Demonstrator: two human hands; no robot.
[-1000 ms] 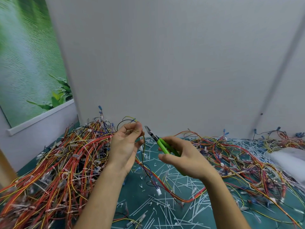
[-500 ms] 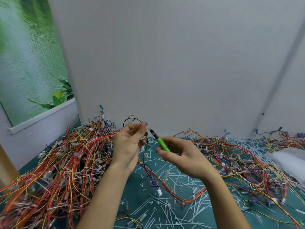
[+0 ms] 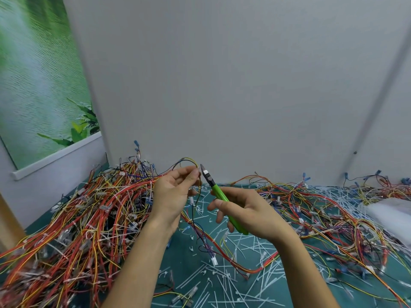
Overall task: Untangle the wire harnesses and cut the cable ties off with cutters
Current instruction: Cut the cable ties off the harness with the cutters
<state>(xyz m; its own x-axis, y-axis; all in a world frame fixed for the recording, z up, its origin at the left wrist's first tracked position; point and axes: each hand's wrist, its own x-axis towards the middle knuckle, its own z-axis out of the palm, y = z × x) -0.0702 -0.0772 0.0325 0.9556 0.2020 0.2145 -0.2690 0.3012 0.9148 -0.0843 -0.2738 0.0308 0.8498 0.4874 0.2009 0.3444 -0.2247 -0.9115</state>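
Observation:
My left hand (image 3: 173, 192) is raised above the table and pinches a thin wire harness (image 3: 195, 210) between thumb and fingertips. The harness loops over the fingers and hangs down to a white connector (image 3: 214, 261). My right hand (image 3: 246, 210) grips green-handled cutters (image 3: 220, 196), whose metal jaws point up and left, right beside the left fingertips and the wire loop. Whether the jaws touch a cable tie is hidden.
A big heap of red, orange and yellow harnesses (image 3: 77, 218) covers the left of the green mat (image 3: 191, 270). More harnesses (image 3: 333, 214) spread to the right. Cut white cable ties (image 3: 222, 283) litter the mat. A white bag (image 3: 391, 214) lies far right; grey walls stand behind.
The cutters' tip has moved up and left, closing on the wire loop at my left fingertips. My left hand has stayed about where it was, still pinching the harness.

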